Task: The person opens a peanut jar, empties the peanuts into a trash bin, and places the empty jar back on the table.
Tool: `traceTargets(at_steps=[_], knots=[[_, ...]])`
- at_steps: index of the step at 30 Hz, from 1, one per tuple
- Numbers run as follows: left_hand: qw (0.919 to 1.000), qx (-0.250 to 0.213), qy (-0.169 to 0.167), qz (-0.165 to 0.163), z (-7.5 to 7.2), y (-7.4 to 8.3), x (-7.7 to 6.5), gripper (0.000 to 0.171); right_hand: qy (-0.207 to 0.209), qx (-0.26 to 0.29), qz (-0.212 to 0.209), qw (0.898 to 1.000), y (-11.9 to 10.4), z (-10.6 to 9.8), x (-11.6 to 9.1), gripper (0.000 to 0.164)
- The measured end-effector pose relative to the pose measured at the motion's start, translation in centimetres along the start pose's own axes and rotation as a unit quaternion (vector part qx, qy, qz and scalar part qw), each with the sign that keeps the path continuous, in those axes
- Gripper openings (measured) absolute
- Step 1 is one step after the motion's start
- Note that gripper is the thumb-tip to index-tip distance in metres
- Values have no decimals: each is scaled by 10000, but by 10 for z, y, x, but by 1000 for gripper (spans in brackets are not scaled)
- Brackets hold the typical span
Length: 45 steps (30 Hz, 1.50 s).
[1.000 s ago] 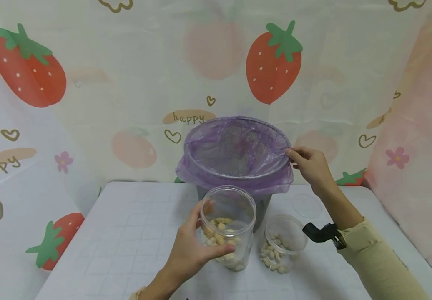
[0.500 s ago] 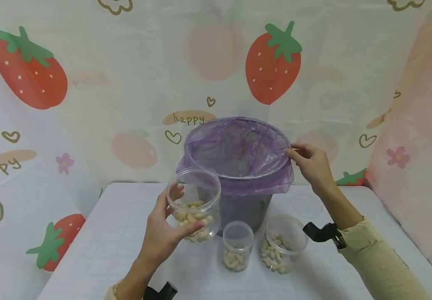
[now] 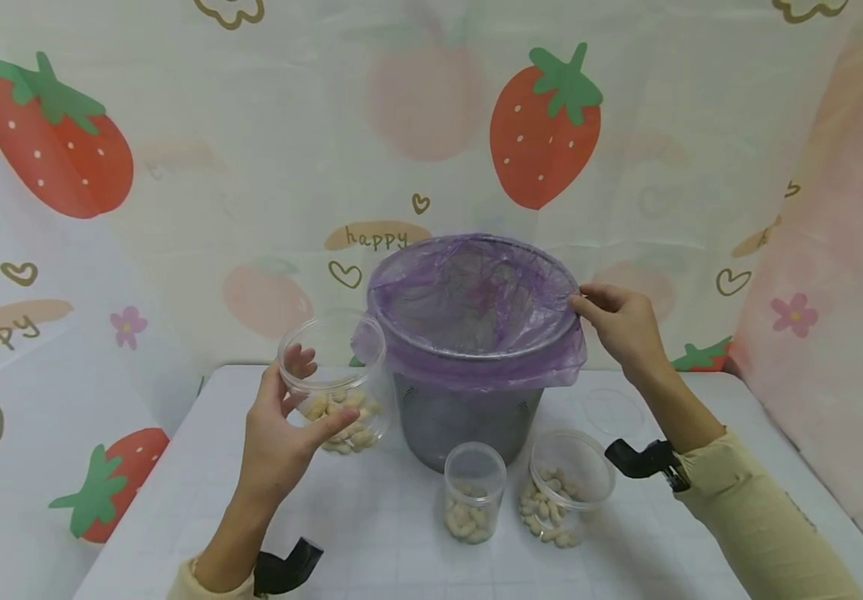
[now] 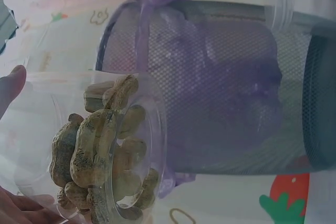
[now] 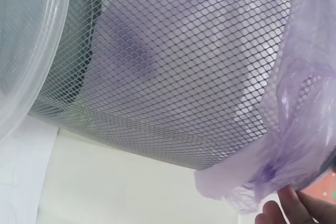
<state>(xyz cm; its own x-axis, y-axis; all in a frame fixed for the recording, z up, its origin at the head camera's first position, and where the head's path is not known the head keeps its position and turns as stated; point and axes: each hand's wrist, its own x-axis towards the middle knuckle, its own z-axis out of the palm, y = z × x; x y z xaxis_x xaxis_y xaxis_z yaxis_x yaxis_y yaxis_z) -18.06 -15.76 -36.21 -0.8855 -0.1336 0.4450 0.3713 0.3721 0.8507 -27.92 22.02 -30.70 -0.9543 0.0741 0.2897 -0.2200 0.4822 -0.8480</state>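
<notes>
My left hand [image 3: 274,446] grips a clear plastic jar [image 3: 373,383], thumb on its near side and fingers behind. Several unshelled peanuts [image 4: 94,150] lie at the bottom of the jar, which is upright at the left of a grey mesh bin [image 3: 469,421]. A thin purple bag [image 3: 476,371] lines the bin, its edge folded down over the rim. At the right side of that rim, my right hand [image 3: 626,329] pinches the bag between thumb and fingers; the right wrist view shows the fingertips [image 5: 289,195] at the bunched plastic.
A small clear cup [image 3: 475,492] of peanuts stands before the bin. Just right of it is a wider clear tub [image 3: 574,475], also with peanuts. A faint clear disc [image 3: 615,412] lies behind that tub on the white table [image 3: 251,408]. A strawberry-printed curtain [image 3: 289,167] hangs behind.
My left hand has carried the jar leftward from in front of the bin, uncovering the small cup and the bin's wall. The right hand stays at the rim.
</notes>
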Motion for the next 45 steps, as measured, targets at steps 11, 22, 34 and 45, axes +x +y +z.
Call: traceTargets(at_steps=[11,22,34,45], knots=[[9986,527,59,61,-25,2,23,86,31,0,-52,10000,2,1,2,45],[9939,951,-210,514,-47,13,62,83,32,111,-146,9998,2,2,3,43],[9849,1503,-375,777,-58,34,111,91,65,305,-108,9995,5,1,3,42],[9765,1723,-615,1137,-46,46,138,97,61,1062,-36,9943,9,6,3,42]])
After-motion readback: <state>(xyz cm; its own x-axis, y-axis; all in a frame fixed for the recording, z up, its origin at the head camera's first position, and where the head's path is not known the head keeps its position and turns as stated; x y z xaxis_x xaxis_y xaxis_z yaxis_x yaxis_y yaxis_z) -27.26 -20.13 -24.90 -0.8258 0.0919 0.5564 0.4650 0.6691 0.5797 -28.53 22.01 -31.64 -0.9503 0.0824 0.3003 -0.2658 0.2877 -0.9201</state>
